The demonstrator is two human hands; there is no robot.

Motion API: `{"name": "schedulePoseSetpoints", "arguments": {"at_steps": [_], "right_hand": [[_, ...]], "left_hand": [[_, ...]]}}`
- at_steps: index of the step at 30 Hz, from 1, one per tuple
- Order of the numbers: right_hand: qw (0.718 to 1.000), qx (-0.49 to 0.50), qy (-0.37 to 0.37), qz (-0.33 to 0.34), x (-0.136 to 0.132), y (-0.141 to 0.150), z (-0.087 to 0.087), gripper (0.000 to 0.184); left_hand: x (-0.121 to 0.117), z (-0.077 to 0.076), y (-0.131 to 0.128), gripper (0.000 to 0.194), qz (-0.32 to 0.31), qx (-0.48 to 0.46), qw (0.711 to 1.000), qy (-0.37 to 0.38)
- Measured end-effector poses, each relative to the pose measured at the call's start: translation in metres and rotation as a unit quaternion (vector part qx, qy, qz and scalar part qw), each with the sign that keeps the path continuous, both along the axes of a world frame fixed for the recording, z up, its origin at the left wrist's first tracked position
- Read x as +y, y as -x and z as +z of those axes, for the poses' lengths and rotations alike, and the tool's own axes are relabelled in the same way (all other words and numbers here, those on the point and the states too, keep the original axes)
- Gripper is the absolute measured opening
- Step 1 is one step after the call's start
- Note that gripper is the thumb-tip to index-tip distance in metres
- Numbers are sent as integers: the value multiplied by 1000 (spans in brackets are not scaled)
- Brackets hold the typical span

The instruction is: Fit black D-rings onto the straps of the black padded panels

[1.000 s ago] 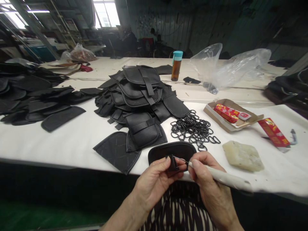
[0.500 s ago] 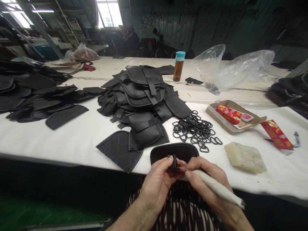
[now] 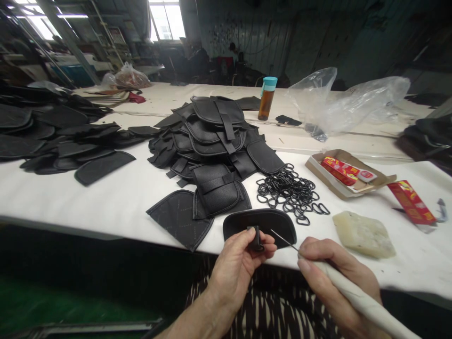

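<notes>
Between thumb and fingers, my left hand (image 3: pixel 236 259) pinches a folded black strap (image 3: pixel 254 238) at the table's front edge. Behind it a rounded black leather-like piece (image 3: pixel 243 220) lies partly hidden by the hand; whether the strap is joined to it I cannot tell. My right hand (image 3: pixel 339 268) is closed around the pale wrapped handle of an awl (image 3: pixel 356 292). Its thin metal tip points up and left, apart from the strap. A heap of black D-rings (image 3: pixel 287 190) lies just beyond the black piece.
Stitched black pouches (image 3: pixel 215 122) are piled mid-table, with more black pieces (image 3: pixel 70 136) at left. To the right are a wax-like block (image 3: pixel 363 234), a cardboard tray (image 3: pixel 353 188) holding red boxes, and another red box (image 3: pixel 412 205). Farther back stand a bottle (image 3: pixel 267 99) and clear plastic bags (image 3: pixel 353 103).
My right hand has drawn the awl away from the strap, to the right and slightly down. My left hand keeps its pinch on the strap. The whole view has shifted slightly.
</notes>
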State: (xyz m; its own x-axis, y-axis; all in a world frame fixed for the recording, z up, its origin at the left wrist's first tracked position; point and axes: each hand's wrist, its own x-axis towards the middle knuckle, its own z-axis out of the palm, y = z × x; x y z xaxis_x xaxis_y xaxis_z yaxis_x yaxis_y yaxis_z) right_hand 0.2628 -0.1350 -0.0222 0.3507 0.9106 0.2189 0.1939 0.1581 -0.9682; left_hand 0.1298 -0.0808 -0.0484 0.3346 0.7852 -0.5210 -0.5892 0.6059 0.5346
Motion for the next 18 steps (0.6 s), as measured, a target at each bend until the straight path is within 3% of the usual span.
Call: {"name": "schedulePoseSetpoints", "arguments": {"at_steps": [9,15,18], "right_hand": [[999,0,-1,-41,-7,5,1,11],[999,1,-14,38,-6,-9,2,15],[1000,-12,1,13,-14,-13,-3,15]], "left_hand": [[-3,-2,-3,22,31,3,999,24],[-1,-1,-3,23,31,-19,998,44],[0,1,0,23,36,-31,998,48]]}}
